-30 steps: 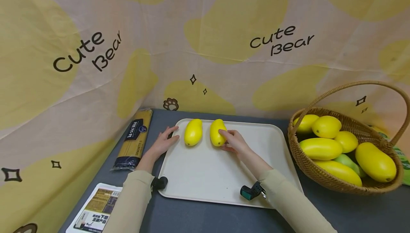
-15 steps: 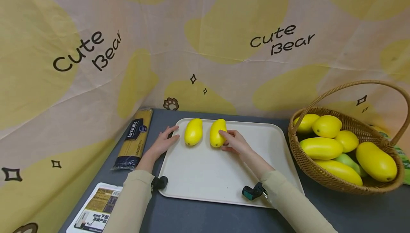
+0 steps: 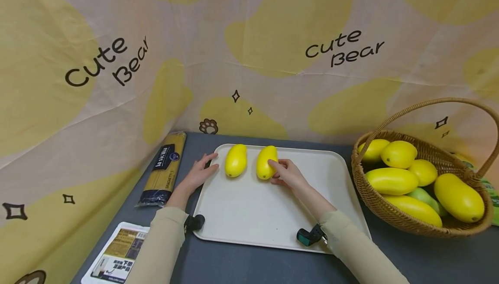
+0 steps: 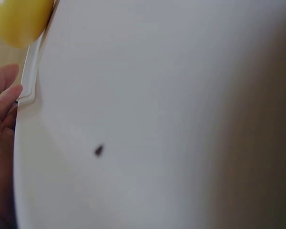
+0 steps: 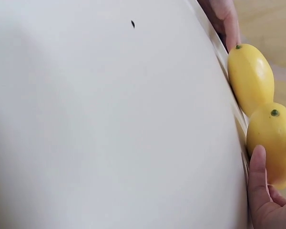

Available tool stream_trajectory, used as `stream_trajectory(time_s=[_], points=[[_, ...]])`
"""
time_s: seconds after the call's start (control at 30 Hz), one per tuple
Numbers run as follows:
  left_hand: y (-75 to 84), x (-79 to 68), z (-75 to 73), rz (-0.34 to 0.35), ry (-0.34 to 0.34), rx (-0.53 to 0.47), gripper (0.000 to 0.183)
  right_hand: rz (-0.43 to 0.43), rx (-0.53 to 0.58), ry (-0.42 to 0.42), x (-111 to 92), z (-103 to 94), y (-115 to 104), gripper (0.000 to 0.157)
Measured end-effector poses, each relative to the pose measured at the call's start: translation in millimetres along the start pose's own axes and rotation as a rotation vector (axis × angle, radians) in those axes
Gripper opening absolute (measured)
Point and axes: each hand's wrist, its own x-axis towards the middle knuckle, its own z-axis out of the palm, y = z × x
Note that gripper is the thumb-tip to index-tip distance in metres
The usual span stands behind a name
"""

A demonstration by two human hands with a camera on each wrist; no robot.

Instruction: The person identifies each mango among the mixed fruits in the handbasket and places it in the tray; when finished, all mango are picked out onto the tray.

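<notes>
Two yellow mangoes lie near the far edge of a white tray (image 3: 249, 214), side by side with a gap between them. The right hand (image 3: 290, 175) grips the right mango (image 3: 267, 162), its thumb on the near right side; the right wrist view shows the thumb against this mango (image 5: 271, 133) and fingers partly hidden behind it. At the tray's left rim, the left hand (image 3: 199, 174) rests with fingers spread, apart from the left mango (image 3: 235, 161). In the left wrist view, part of the left hand (image 4: 2, 100) shows beside the rim.
A wicker basket (image 3: 374, 206) with a tall handle stands right of the tray, holding several yellow fruits and a green one. Left of the tray lies a spaghetti pack (image 3: 163, 169). A white printed package (image 3: 117, 253) sits at the front left. Printed cloth (image 3: 273, 102) hangs behind.
The right mango has tilted slightly, its far end leaning a little to the right, and the right hand and wrist have shifted slightly right. The left hand stays in place.
</notes>
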Motion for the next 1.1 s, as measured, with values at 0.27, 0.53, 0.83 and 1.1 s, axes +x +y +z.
stream_trajectory(time_s=[0.27,0.53,0.83,1.1], points=[[0.5,-0.6,-0.3,0.002,-0.004,-0.007,0.056,-0.016,0.003,0.005,0.4,-1.2,2.1,0.068],[2.0,-1.4,-0.2,-0.002,-0.004,-0.01,0.056,-0.006,0.008,0.021,-3.0,-1.1,2.3,0.068],[2.6,-1.2,-3.1,0.003,0.002,-0.014,0.056,0.007,-0.001,-0.009,-13.5,-8.8,1.2,0.069],[1.6,-1.5,-1.2,0.009,-0.004,-0.012,0.056,0.005,-0.047,-0.01,-28.9,-22.0,5.0,0.064]])
